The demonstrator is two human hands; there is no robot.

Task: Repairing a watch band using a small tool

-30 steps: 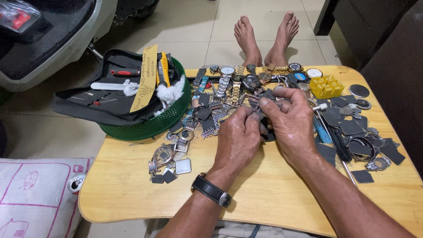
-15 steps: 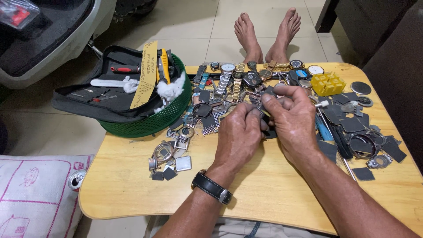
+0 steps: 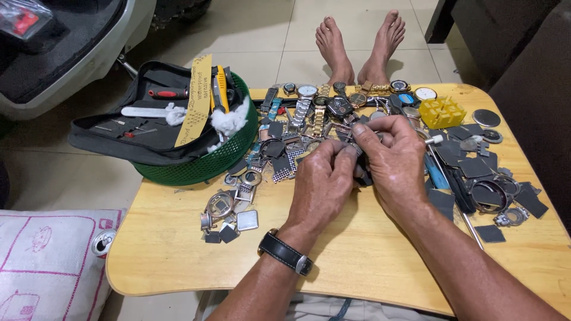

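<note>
Little has shifted since the earlier frames: both hands stay pressed together over the same spot. Left hand [image 3: 321,184] and right hand [image 3: 395,163] pinch a small dark watch part [image 3: 361,159], mostly hidden between the fingertips, above the middle of the wooden tabletop [image 3: 178,261]. Loose watches [image 3: 324,107] and cases along the far edge lie unsorted; a green basket [image 3: 202,163] sits at the left corner.

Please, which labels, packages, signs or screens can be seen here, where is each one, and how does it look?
Cardboard strip: long, tan, with handwriting, lying slanted across the open tool pouch in the green basket.
Plastic package: clear wrapping with something red inside, top left corner, partly cut off.
Watch dials: small round faces, white and dark, in a row at the far edge of the wooden table.
No electronic screen or sign can be seen.
</note>
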